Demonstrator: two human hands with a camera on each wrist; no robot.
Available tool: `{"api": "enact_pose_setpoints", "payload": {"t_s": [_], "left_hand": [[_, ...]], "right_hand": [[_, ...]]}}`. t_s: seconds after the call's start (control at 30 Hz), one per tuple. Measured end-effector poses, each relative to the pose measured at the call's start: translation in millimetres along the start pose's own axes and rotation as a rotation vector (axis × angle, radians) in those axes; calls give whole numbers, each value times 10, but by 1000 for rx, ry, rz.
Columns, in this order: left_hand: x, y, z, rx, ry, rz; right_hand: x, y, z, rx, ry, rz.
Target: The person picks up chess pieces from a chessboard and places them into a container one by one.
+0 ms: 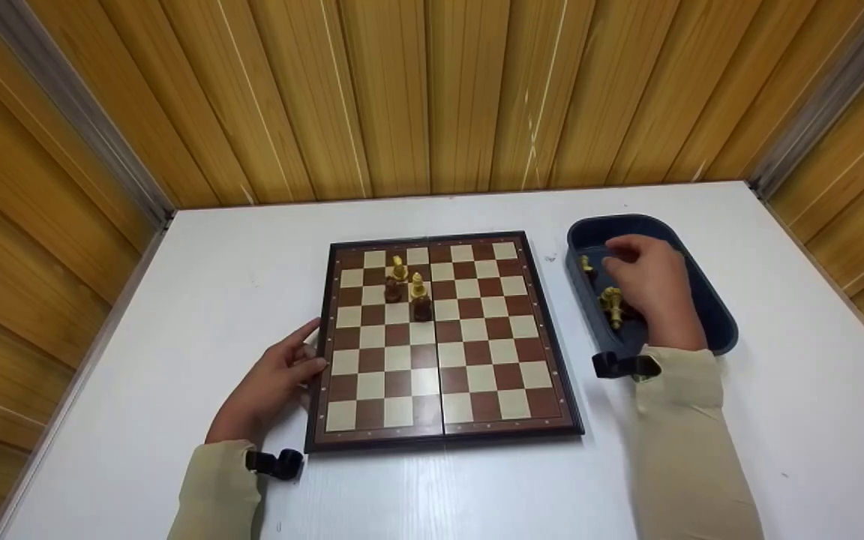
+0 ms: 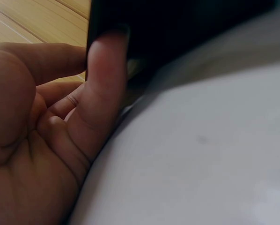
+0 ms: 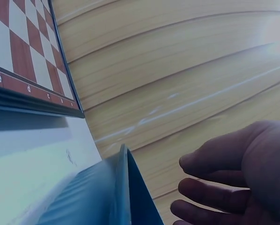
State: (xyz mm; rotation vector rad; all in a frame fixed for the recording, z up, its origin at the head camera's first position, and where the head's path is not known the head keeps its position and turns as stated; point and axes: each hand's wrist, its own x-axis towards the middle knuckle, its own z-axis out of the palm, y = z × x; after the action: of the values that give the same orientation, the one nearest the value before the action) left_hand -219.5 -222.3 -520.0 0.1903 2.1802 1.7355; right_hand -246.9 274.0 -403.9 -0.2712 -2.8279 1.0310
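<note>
A brown and cream chessboard (image 1: 484, 352) lies on the table, with two gold chess pieces (image 1: 418, 285) and two dark ones (image 1: 422, 308) standing on its far left half. My left hand (image 1: 274, 382) rests at the board's left edge; thumb and index finger touch it, and the left wrist view has the thumb (image 2: 105, 75) against the dark side. Over the blue tray (image 1: 715, 315) hovers my right hand (image 1: 653, 281), thumb and fingers apart. Nothing shows between those fingers (image 3: 215, 194) in the right wrist view. Gold pieces (image 1: 613, 306) lie in the tray, partly hidden by the hand.
The white table (image 1: 237, 300) extends around the board and tray. Wood-patterned panels (image 1: 454, 97) rise behind it and on both sides. A narrow strip of tabletop separates the board from the tray. Each wrist wears a black camera band (image 1: 276, 463).
</note>
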Motion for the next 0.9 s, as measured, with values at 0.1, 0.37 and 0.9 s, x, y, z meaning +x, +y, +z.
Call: {"api": "enact_pose_setpoints", "payload": {"t_s": [0.1,0.37,0.9], "left_hand": [[2,4,-6,5,-12,7],[-1,-2,-12,-14,-25,13],[4,-14,-19,-18,-22,12]], "right_hand": [[-4,-32,22,8,-11,0],[-20,-127,86,8,-28,-15],[-44,-294,309,-29,-67,-113]]}}
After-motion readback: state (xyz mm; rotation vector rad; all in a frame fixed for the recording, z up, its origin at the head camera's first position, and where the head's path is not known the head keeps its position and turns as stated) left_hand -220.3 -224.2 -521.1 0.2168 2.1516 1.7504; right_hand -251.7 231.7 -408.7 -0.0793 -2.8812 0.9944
